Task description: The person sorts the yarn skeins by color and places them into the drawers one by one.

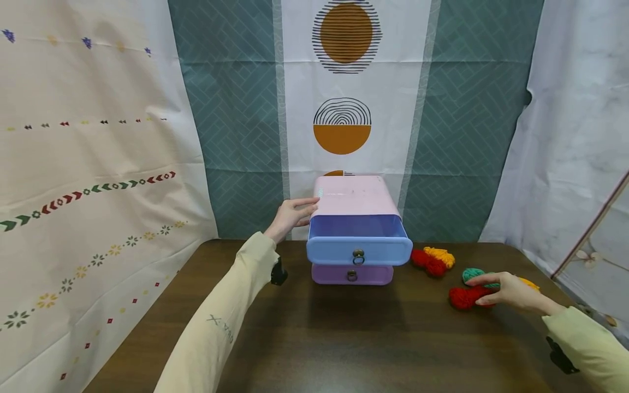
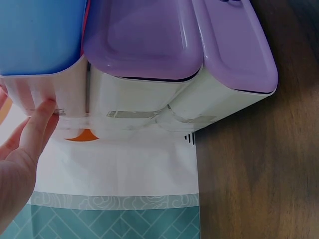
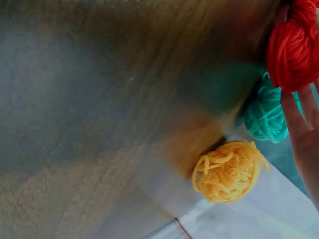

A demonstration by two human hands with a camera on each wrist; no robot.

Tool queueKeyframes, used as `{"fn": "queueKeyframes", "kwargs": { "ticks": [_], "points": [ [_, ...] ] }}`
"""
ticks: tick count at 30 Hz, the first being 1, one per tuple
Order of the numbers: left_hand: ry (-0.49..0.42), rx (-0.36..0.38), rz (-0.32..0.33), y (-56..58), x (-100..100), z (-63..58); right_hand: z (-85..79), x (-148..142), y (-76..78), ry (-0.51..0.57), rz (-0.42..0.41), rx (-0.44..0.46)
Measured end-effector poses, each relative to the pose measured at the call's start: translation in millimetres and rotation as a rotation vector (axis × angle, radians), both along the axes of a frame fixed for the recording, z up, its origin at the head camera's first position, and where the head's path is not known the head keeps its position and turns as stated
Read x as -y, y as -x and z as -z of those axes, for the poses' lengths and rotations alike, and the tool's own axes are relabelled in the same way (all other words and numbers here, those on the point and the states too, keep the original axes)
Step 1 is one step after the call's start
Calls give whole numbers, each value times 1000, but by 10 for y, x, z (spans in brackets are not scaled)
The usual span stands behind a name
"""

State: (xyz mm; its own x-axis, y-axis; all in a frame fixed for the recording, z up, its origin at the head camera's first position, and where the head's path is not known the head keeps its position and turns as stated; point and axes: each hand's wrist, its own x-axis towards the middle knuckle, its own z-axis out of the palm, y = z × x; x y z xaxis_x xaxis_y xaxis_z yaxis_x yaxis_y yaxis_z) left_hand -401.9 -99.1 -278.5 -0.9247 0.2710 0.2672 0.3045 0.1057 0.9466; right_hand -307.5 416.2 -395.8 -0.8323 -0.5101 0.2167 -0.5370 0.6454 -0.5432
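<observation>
My left hand [image 1: 293, 215] touches the left side of the pink top box [image 1: 351, 194] of a drawer stack, its fingers nearly straight. That box's blue drawer [image 1: 359, 251] is pulled out. Below it sits a purple drawer [image 1: 352, 274]; the left wrist view shows two purple drawers [image 2: 144, 40], both pushed in. At the right, my right hand [image 1: 516, 292] straddles a red yarn ball [image 3: 294, 55], thumb at its near side and spread fingers toward a teal yarn ball [image 3: 266, 114]. Its fingertips are partly hidden. A yellow yarn ball [image 3: 232, 172] lies beside them.
More red yarn [image 1: 432, 263] and yellow yarn [image 1: 440, 255] lie just right of the drawers. Everything stands on a dark wooden table [image 1: 344, 349]. A patterned curtain [image 1: 231, 136] hangs behind, with pale cloth [image 1: 88, 180] at the left and a white cloth [image 1: 570, 136] at the right.
</observation>
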Motion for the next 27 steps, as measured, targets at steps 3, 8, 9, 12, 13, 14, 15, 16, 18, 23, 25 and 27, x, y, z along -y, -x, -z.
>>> {"fn": "queueKeyframes", "kwargs": {
  "ticks": [3, 8, 9, 12, 13, 14, 15, 16, 18, 23, 25, 27],
  "points": [
    [5, -3, -13, 7, -1, -8, 18, -1, 19, -13, 6, -17],
    [-11, 1, -2, 14, -1, 4, 73, -29, 53, -11, -64, -45],
    [-14, 2, 2, 15, 1, 9, 84, -35, 58, -9, -79, -48],
    [-14, -2, 9, 14, 11, 17, 102, -45, 74, 12, -102, -44],
    [-11, -5, 10, 14, 7, 19, 97, -51, 74, 18, -105, -38],
    [-9, -6, 11, 16, 5, 20, 90, -55, 74, 29, -104, -25],
    [-9, -7, 11, 16, 3, 20, 78, -54, 73, 40, -96, -11],
    [-10, -7, 11, 15, 2, 19, 61, -50, 71, 51, -83, 3],
    [-12, -7, 8, 16, 2, 16, 15, -41, 66, 60, -57, 24],
    [-16, 3, 6, 16, 0, 10, -151, 10, 57, 85, -39, 1],
    [-13, 8, 1, 19, -1, 11, -239, 45, 60, 97, -53, -24],
    [-8, 10, -2, 24, -2, 15, -324, 92, 61, 116, -54, -35]
  ]
}}
